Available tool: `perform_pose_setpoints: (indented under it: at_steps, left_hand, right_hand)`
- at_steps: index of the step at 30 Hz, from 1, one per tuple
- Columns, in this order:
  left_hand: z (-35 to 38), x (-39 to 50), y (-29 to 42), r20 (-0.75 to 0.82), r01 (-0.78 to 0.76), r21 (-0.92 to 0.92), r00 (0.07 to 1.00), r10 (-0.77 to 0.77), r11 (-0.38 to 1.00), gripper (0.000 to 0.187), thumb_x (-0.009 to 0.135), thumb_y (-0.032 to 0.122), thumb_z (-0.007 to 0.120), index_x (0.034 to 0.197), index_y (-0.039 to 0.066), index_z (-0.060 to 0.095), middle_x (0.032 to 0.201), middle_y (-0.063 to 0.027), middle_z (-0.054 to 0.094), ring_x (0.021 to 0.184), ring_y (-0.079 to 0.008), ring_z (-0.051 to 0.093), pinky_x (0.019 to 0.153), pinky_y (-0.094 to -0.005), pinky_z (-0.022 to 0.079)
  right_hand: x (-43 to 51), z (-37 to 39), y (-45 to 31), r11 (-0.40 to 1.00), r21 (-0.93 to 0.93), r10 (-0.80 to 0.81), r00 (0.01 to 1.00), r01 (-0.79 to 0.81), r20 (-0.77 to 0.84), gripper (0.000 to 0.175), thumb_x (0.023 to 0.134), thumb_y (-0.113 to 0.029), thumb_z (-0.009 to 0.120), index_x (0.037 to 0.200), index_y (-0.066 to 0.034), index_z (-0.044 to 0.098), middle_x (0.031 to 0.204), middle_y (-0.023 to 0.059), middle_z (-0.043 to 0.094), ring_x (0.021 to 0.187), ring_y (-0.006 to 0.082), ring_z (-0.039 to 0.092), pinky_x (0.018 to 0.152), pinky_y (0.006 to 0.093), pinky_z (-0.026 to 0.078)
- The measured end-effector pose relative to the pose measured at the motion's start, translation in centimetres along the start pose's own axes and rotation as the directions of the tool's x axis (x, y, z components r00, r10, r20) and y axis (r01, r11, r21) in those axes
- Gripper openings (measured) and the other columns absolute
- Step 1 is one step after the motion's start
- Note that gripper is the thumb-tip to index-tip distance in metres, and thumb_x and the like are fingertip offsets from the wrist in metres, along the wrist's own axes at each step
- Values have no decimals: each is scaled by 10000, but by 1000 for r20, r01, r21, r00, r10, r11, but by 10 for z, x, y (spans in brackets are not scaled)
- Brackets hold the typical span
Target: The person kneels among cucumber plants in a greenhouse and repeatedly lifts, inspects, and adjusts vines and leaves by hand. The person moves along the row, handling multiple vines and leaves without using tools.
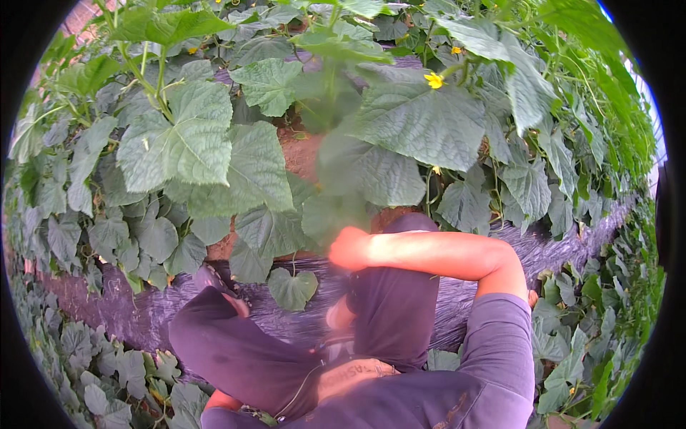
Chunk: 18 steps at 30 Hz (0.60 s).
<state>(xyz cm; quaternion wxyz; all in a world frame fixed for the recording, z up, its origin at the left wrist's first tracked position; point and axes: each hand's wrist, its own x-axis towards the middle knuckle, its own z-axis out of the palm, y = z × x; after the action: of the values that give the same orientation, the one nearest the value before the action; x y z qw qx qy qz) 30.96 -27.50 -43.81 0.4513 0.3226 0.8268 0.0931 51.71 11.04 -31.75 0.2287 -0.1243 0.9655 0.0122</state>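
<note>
My right hand (348, 249) is curled in front of my bent knee, with the forearm reaching across from the right. It is blurred beside a cucumber leaf (335, 217), and whether anything lies within its fingers cannot be told. Just above it, a blurred vine shoot (331, 80) rises close to the camera. Broad cucumber leaves (174, 139) spread in front of me, with a yellow flower (434, 80) among them at the upper right. Of my left side only a bit of arm (222, 400) shows at the bottom; the hand itself is out of view.
Wrinkled plastic mulch film (118, 305) covers the ground around my legs. Reddish soil (300, 153) shows between leaves. More leafy plants (128, 370) grow behind on the lower left and along the right (568, 343). My knees (396, 316) are bent in a low posture.
</note>
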Motion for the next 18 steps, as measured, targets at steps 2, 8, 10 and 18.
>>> perform_pose_setpoints:
  at_steps: [2,8,10,18]
  left_hand:
    - [6,-13,12,-15,-9,-12,1000,9,1000,257,925,151,734,1118,-18,737,1133,-283,750,1037,-471,732,870,-556,572]
    - [37,-11,80,-15,-191,-35,982,190,981,253,927,149,732,1116,-18,738,1133,-283,750,1033,-472,732,867,-556,573]
    - [49,-9,95,5,-244,-44,970,244,969,251,928,149,731,1116,-18,738,1133,-283,750,1032,-472,732,865,-557,573]
    - [70,-38,63,95,-105,-41,990,108,994,246,931,147,729,1113,-18,738,1133,-283,751,1028,-474,733,860,-557,574]
  right_hand:
    - [-14,2,4,999,16,46,998,-46,-41,183,894,-160,711,987,-100,857,1006,129,833,951,330,810,766,475,626]
    - [-79,4,-2,980,55,197,958,-189,-209,147,855,-153,729,923,-90,843,965,144,822,904,338,804,754,485,627]
    - [-106,-4,-24,975,127,205,960,-183,-190,159,825,-170,739,920,-77,826,936,162,811,896,355,798,754,489,625]
    - [-149,-33,-92,937,317,-49,950,151,-307,103,845,-172,709,897,-84,703,816,131,737,797,370,749,684,493,586]
